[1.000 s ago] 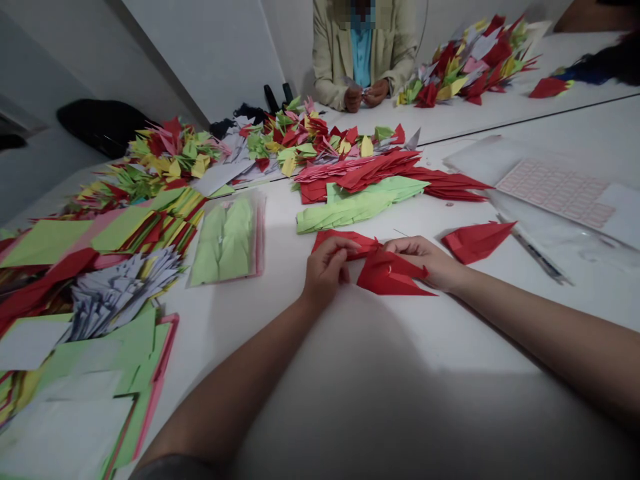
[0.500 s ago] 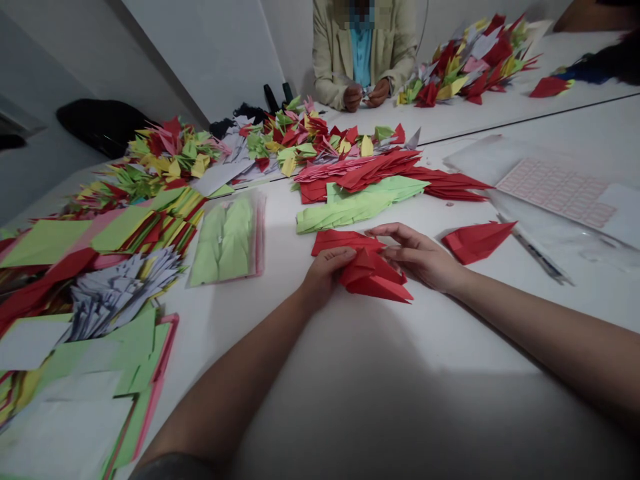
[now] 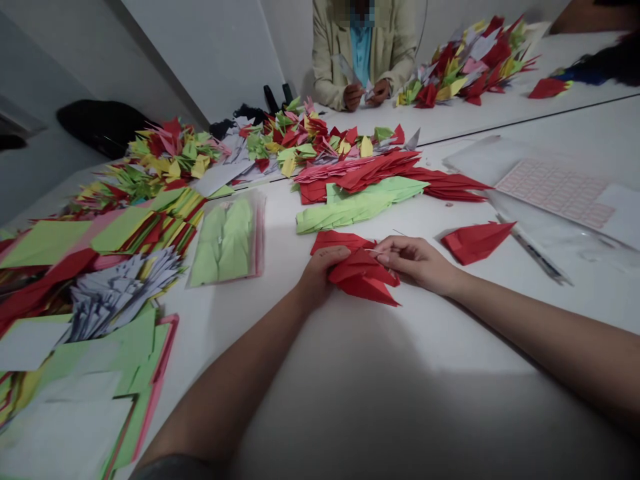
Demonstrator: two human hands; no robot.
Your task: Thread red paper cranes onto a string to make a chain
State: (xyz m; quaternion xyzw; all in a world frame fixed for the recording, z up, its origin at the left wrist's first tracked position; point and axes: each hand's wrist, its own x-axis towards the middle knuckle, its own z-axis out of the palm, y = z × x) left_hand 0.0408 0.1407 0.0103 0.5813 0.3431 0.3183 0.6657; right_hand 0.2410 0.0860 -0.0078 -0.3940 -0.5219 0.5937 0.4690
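Note:
My left hand [image 3: 323, 270] is closed on a piece of folded red paper [image 3: 363, 273], thumb on top, its flaps spread over the table. At the paper's right edge my right hand [image 3: 413, 261] pinches with thumb and forefinger. A thin pale line shows at those fingertips, too fine to name. Just behind them another red folded sheet [image 3: 330, 240] lies partly hidden. Beyond the hands are a row of light green folded papers [image 3: 345, 212] and a stack of red folded papers [image 3: 385, 170]. A single red folded piece [image 3: 475, 241] rests to the right of my right hand.
A pen [image 3: 537, 253] and a plastic sleeve with a printed sheet [image 3: 555, 190] lie right. A clear packet of green papers [image 3: 225, 240] and stacked coloured sheets [image 3: 115, 360] are left. Heaps of folded paper [image 3: 300, 137] stretch behind. Across the table a person [image 3: 365, 67] handles pale paper.
My right hand's fingers have closed from a spread pose into a pinch at the red paper's edge. The red paper has shifted slightly left. The person opposite has raised a pale sheet.

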